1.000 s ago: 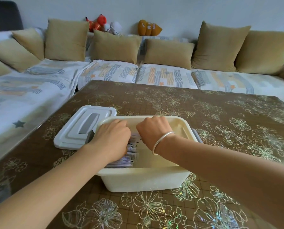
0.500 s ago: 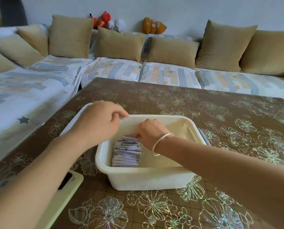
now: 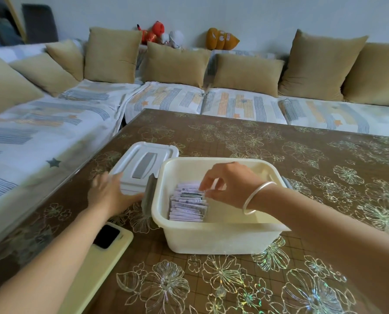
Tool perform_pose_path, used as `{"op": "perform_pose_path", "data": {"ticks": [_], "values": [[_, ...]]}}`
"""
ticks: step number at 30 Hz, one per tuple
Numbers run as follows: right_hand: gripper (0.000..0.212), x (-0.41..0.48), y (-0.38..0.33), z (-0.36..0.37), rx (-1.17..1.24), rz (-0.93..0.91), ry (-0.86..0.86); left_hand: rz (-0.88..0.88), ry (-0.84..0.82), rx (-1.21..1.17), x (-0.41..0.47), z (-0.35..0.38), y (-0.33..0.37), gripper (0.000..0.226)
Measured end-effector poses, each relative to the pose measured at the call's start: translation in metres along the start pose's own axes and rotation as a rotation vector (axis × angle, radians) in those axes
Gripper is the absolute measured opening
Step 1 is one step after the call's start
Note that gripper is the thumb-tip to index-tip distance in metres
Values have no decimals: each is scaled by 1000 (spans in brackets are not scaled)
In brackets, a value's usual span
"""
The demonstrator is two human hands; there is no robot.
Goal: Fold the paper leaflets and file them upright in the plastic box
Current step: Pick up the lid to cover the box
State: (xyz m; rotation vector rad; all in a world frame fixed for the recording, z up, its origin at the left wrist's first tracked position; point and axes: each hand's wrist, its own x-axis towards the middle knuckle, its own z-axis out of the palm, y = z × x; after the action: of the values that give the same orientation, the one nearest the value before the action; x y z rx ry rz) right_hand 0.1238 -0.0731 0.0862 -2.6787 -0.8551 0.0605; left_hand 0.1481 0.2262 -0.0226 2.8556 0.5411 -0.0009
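A cream plastic box (image 3: 211,239) stands on the table in front of me. A row of folded white leaflets (image 3: 186,205) stands upright along its left side. My right hand (image 3: 229,184), a silver bangle on the wrist, reaches into the box and pinches the top edge of a leaflet at the far end of the row. My left hand (image 3: 107,196) is outside the box, closed around the near corner of the white lid (image 3: 143,166), which lies flat to the left of the box. That hand is motion-blurred.
A phone in a pale yellow case (image 3: 105,239) lies near the table's front left edge under my left forearm. The brown flowered tablecloth (image 3: 279,150) covers the table. A sofa with tan cushions (image 3: 175,64) wraps around the far and left sides.
My left hand left the box, swung out to the left and came down on the lid's near corner. My right hand stayed in the box at the leaflets.
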Motion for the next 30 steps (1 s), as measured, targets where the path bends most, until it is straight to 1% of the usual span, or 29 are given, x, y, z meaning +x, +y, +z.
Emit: {"op": "perform_pose_path", "data": {"ticks": [1, 2, 4, 5, 6, 8, 9, 10, 11, 12, 13, 14, 15, 16, 18, 19, 20, 23, 24, 25, 26, 28, 30], "values": [[8, -8, -3, -4, 41, 0, -5, 109, -1, 61, 0, 5, 3, 79], [12, -15, -7, -6, 70, 1, -11, 231, 19, 121, 1, 11, 5, 74], [26, -30, -11, -7, 133, 6, -13, 425, 44, 224, 4, 19, 5, 68], [34, -35, -11, -6, 198, 2, -15, 469, 30, 233, 7, 21, 4, 69], [42, -40, -12, -7, 271, -8, -25, 485, 24, 216, 12, 23, 1, 71], [51, -46, -10, -12, 369, -20, -66, 439, 19, 161, 16, 20, -2, 65], [52, -49, -8, -15, 387, -15, -103, 420, 7, 152, 12, 13, 2, 60], [51, -54, -8, -17, 376, 0, -157, 439, 0, 171, 7, 6, 6, 53], [48, -58, -8, -17, 314, 9, -211, 478, -5, 221, 1, -1, 11, 43], [45, -63, -7, -14, 197, 1, -245, 534, 2, 298, -4, -5, 18, 32], [41, -68, -5, -9, 52, -15, -245, 576, 21, 436, -10, -9, 26, 23], [38, -71, -3, -4, -78, -20, -208, 609, 52, 577, -15, -10, 33, 19], [35, -74, 0, 1, -161, -8, -148, 639, 72, 699, -21, -12, 38, 21], [33, -77, 3, 4, -191, 15, -88, 684, 94, 798, -24, -13, 38, 24], [33, -81, 8, 7, -205, 43, -23, 725, 110, 876, -23, -13, 35, 26], [34, -83, 10, 7, -224, 48, -15, 710, 146, 837, -23, -16, 36, 24], [35, -85, 10, 7, -249, 48, -7, 690, 197, 739, -23, -18, 36, 24], [35, -92, 15, 3, -337, 53, 6, 598, 374, 433, -31, -27, 43, 37], [35, -96, 18, 0, -355, 63, 12, 568, 456, 340, -33, -32, 44, 36], [35, -98, 23, -4, -371, 74, 15, 537, 525, 206, -34, -41, 44, 29], [36, -103, 28, -8, -387, 89, 15, 536, 602, 42, -36, -51, 44, 23], [36, -112, 38, -12, -414, 117, 11, 586, 756, -258, -43, -66, 46, 20], [35, -121, 46, -11, -418, 132, 26, 698, 825, -454, -62, -72, 58, 20]]}}
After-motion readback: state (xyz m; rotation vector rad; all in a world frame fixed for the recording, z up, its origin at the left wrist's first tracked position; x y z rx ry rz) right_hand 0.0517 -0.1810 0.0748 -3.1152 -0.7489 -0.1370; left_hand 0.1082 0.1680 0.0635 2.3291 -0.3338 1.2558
